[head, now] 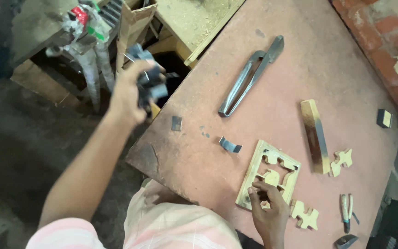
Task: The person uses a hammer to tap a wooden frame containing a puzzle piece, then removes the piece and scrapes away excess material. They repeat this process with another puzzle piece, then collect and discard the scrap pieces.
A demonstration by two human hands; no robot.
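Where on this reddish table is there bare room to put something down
The widest bare stretch of the table lies beyond the metal shears, toward the brick wall. Another lies between the shears and the wooden block. It is crowded near the right hand, around the cut-out wooden frame and the loose wooden cut-outs.

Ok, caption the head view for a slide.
Left hand lifts grey metal scraps off the table; right hand rests on a wooden cutout frame.
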